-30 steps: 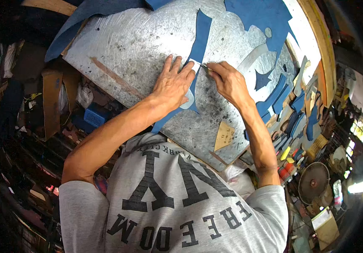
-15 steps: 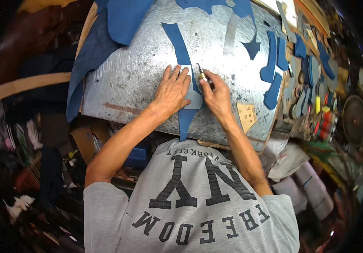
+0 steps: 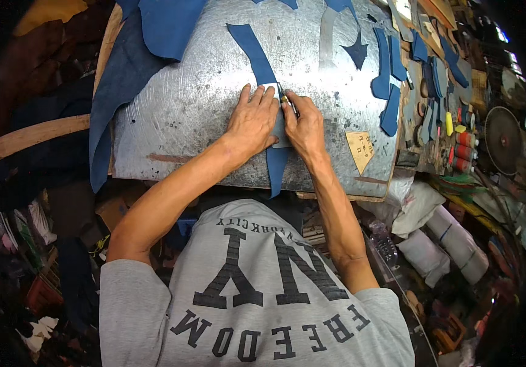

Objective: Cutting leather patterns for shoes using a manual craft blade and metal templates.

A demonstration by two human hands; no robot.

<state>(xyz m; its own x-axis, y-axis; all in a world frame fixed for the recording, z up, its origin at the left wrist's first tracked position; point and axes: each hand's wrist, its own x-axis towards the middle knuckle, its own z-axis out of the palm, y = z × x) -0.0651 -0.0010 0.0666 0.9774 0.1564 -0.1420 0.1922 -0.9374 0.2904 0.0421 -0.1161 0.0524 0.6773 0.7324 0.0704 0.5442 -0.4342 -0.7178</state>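
A long blue leather piece (image 3: pixel 252 52) lies on the metal-topped table, running from the upper middle down past the near edge. On top of it rests a pale grey template (image 3: pixel 280 131), partly hidden by my hands. My left hand (image 3: pixel 252 120) lies flat over the template, fingers stretched forward and thumb out to the side. Closed around the handle of a small cutting knife (image 3: pixel 284 98) is my right hand (image 3: pixel 305 126), close beside the left. The knife's tip meets the leather along the template's right edge, near my left fingertips.
Large blue leather sheets (image 3: pixel 131 79) hang over the table's left side. Cut blue pieces (image 3: pixel 381 64) lie at the right, with a tan marked pattern card (image 3: pixel 359 151) nearer me. Beyond the right edge are red thread spools (image 3: pixel 463 151) and a round dark disc (image 3: pixel 503 139).
My right hand has brought the knife from just right of the leather onto the template's edge. My left hand keeps its place on the template. The whole view has shifted slightly.
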